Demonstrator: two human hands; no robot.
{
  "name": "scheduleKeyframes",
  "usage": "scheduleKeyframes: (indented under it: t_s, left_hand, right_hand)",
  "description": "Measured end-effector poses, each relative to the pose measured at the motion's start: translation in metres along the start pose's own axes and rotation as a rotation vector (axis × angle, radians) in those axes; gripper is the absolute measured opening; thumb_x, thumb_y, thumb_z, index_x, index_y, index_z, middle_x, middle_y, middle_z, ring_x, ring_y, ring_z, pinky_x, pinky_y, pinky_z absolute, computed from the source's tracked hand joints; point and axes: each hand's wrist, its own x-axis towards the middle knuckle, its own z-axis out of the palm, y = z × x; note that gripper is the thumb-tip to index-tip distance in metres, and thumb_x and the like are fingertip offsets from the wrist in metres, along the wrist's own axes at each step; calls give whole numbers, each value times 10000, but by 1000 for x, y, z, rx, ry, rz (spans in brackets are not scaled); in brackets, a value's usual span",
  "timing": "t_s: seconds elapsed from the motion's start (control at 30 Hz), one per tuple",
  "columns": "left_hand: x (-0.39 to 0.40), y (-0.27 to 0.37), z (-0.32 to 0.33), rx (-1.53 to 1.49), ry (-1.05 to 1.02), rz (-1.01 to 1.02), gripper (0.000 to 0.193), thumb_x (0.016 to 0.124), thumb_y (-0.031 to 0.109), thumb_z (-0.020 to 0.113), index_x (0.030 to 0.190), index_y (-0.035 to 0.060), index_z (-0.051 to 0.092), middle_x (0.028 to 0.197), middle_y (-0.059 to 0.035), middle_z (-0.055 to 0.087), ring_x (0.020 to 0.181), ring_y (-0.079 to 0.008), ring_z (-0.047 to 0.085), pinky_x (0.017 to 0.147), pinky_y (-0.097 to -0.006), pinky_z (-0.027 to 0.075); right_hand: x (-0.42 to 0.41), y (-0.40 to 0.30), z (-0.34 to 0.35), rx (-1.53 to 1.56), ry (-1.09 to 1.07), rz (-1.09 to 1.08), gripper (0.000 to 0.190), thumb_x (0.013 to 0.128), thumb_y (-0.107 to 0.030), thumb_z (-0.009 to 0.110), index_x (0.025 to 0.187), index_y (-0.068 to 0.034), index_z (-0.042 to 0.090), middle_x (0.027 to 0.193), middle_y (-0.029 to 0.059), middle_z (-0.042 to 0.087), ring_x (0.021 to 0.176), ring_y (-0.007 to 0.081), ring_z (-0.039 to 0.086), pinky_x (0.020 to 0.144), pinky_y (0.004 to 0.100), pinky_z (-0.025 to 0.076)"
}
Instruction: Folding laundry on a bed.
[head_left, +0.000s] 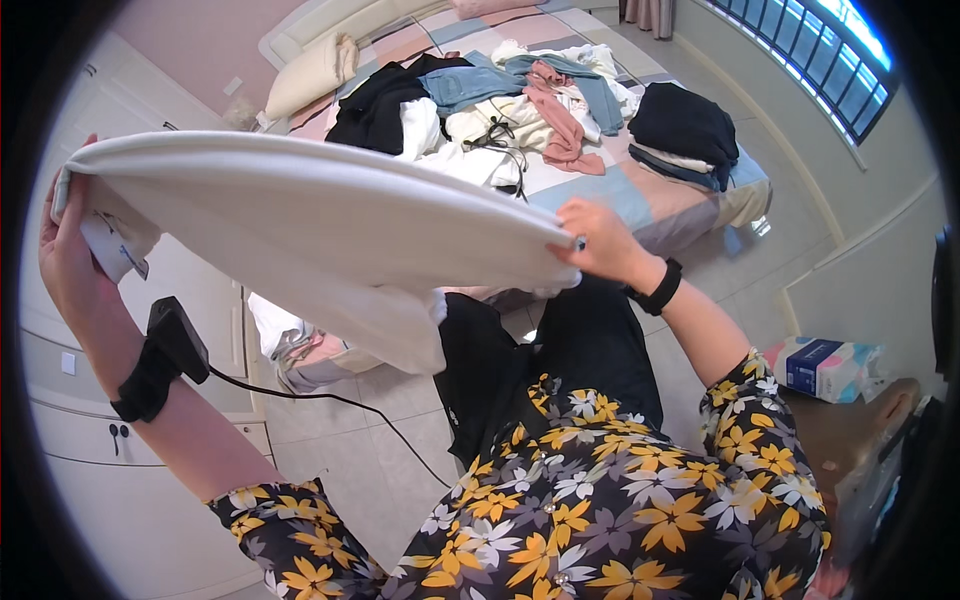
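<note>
A white garment (300, 217) is stretched in the air between my two hands, in front of the bed. My left hand (71, 232), raised at the far left, grips one end, where a dark print shows on the cloth. At the other end, my right hand (600, 240) pinches the garment's edge between thumb and fingers. Beyond the cloth lies a loose heap of clothes, with blue denim (469, 86), a black garment (375, 109), a pink garment (559, 127) and white pieces. A stack of folded clothes, black on top (682, 124), sits at the bed's right corner.
The bed (637, 187) has a patchwork-patterned sheet and a cream pillow (311, 79). White cabinets (112, 495) stand at left. A cable runs from the device (178, 339) strapped to my left forearm. At right, a plastic-wrapped pack (821, 369) rests on a brown surface.
</note>
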Motion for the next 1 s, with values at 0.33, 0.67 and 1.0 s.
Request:
scheduleKeyframes:
  t_s: [0.33, 0.67, 1.0]
  left_hand:
    - [11, -25, -17, 39, 33, -7, 272, 866, 114, 671, 1108, -6, 635, 1096, -137, 673, 1010, -165, 622, 883, -290, 505]
    - [16, -56, -3, 83, 77, -63, 290, 856, 120, 686, 1114, 3, 622, 1087, -110, 675, 1004, -150, 616, 897, -284, 484]
    - [33, -163, -2, 127, 25, -222, 305, 837, 90, 693, 1124, 12, 627, 1009, -59, 650, 922, -131, 605, 813, -260, 476]
  right_hand:
    - [-20, 14, -17, -87, 207, 118, 166, 679, -105, 748, 793, -6, 680, 862, 139, 667, 845, 302, 639, 737, 347, 505]
    - [-48, 55, -1, -27, 60, 283, 138, 719, -155, 698, 774, -29, 683, 831, 99, 666, 739, 312, 625, 661, 341, 497]
    - [-52, 91, -72, 12, 292, 539, 275, 831, -271, 683, 847, 3, 672, 756, 141, 639, 661, 230, 611, 609, 311, 448]
